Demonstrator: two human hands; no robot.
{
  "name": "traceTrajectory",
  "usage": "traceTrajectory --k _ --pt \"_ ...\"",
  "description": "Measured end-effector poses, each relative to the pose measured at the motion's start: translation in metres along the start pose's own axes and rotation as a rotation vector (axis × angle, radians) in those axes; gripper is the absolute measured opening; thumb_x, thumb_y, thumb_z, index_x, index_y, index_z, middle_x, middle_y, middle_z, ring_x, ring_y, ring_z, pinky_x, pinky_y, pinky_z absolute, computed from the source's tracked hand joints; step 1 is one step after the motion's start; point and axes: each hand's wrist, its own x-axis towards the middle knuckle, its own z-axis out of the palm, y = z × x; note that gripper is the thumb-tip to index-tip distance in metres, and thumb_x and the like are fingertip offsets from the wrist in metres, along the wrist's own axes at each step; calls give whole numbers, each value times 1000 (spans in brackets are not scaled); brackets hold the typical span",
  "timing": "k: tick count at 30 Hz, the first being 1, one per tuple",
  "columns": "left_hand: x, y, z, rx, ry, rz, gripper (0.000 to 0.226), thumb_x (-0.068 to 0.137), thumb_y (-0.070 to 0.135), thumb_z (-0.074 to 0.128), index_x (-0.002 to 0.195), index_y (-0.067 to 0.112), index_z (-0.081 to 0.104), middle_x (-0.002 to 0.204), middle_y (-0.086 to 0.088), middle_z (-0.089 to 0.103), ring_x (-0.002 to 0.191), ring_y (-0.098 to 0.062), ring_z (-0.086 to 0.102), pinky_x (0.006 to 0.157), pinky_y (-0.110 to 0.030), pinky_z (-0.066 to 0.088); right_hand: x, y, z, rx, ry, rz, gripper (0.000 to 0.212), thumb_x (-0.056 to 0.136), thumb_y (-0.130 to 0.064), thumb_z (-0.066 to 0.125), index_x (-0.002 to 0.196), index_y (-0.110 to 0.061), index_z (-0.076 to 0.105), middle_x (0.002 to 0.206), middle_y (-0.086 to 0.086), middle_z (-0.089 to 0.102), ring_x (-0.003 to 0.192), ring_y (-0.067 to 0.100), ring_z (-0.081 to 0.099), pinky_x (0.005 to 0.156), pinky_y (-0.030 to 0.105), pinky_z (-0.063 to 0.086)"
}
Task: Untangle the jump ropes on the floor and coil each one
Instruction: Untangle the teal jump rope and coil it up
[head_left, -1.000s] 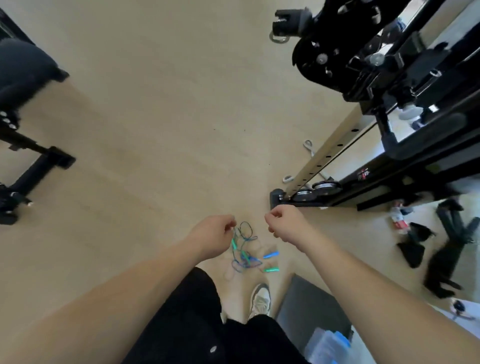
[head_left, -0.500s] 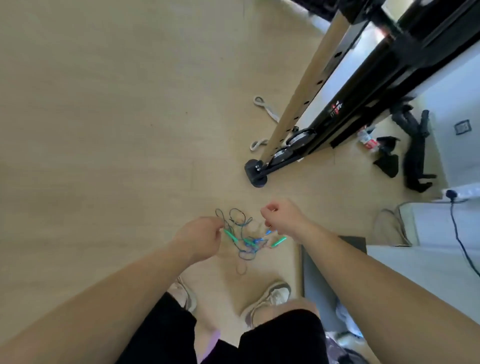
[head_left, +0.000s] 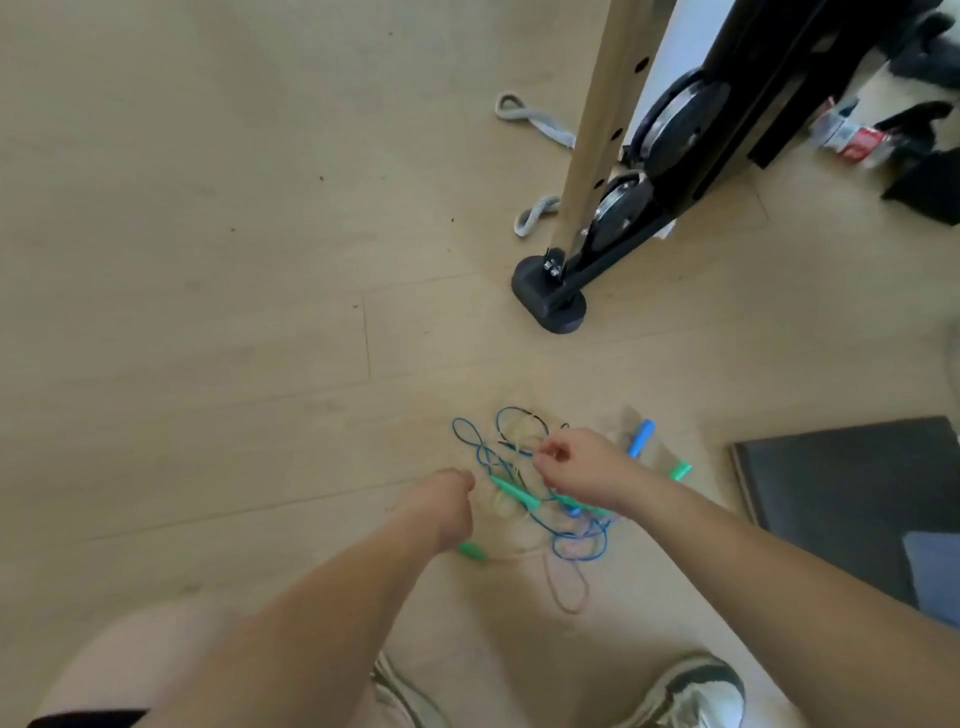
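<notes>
- The jump ropes (head_left: 519, 499) are seen in one knotted heap on the wooden floor (head_left: 208, 312), right under and between the fingers of both hands.
- A strand at the far side of the heap is pinched between thumb and forefinger of the right hand (head_left: 582, 467). Which cord it is cannot be made out.
- The left hand (head_left: 444, 506) is held at the heap's left edge with its fingers curled under. They are hidden by the back of the hand, so it cannot be told whether a cord is clasped inside.
- One green handle (head_left: 511, 492) is spotted just right of the left fingers, and a second green handle (head_left: 472, 551) pokes out just beneath that hand.
- A blue handle (head_left: 641, 437) and a third green handle (head_left: 679, 470) are lying just right of the right hand, behind its fingers.
- The blue cord (head_left: 485, 460) is looped and crossed over itself between the two sets of fingers.
- A pale loop (head_left: 549, 579) is trailed out toward the person, well below the right fingertips (head_left: 545, 457).
- Progress is judged to be at the very start: no rope is separated, and no coil is seen anywhere.
- At least two ropes are suggested by the handle colours, though the count cannot be settled.
- Everything is left to be done: each rope is to be worked free of the crossings, then each is to be coiled.
</notes>
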Motion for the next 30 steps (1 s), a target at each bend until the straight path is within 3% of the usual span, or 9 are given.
traceTrajectory --k 1,5,9,12,15,19,24,27,30 --pt "19 -5 13 0 -4 -9 42 96 16 50 136 23 57 141 -5 59 129 -29 58 106 -36 49 17 11 8 8 -21 11 28 98 -25 59 71 -19 60 107 16 76 79 27 68 72 36 54" --pt "80 -20 58 8 10 -14 35 98 17 51 131 16 60 137 -11 61 124 -32 61 104 -36 51 56 48 38 53 24 71 27 99 -24 55 73 -19 56 73 1 63 62 18 55 53 23 41" --pt "113 -19 82 18 27 20 37 95 20 60 132 17 61 132 -10 65 124 -30 62 104 -38 51 65 75 64 64 108 104 40 86 -41 53 80 -2 63 86 22 73 72 34 66 71 41 56" --pt "132 -15 100 -13 72 92 34 94 22 56 127 17 63 128 -10 66 121 -31 63 101 -39 52 69 85 75 84 130 99 36 89 -34 55 79 0 60 92 29 70 68 33 60 70 40 54" --pt "154 -17 114 -56 128 82 33 95 26 56 126 17 59 128 -10 65 119 -31 62 99 -37 49 82 91 78 86 155 98 33 90 -32 55 84 -1 65 86 24 72 74 34 67 80 48 59" --pt "173 -21 127 -133 120 35 11 92 20 58 100 20 52 110 -11 69 105 -34 66 87 -38 53 102 95 76 156 151 136 30 86 -36 53 80 -11 67 83 14 75 83 36 73 85 52 60" --pt "173 -15 120 -73 49 -22 26 96 26 59 119 17 53 120 -8 64 114 -32 65 92 -40 52 90 86 73 191 106 187 27 94 -26 55 83 -5 68 84 12 77 73 24 70 81 46 59" --pt "184 -9 115 -6 68 -35 30 98 23 55 126 14 55 126 -10 62 117 -31 63 96 -42 52 83 85 70 164 127 174 28 94 -26 56 90 -3 71 91 20 76 86 34 73 84 46 61" --pt "187 -7 114 -5 67 -68 27 98 19 52 124 15 58 124 -10 61 115 -32 64 97 -44 54 80 89 70 121 124 168 28 96 -27 56 88 -4 69 91 18 75 86 33 72 82 44 60"
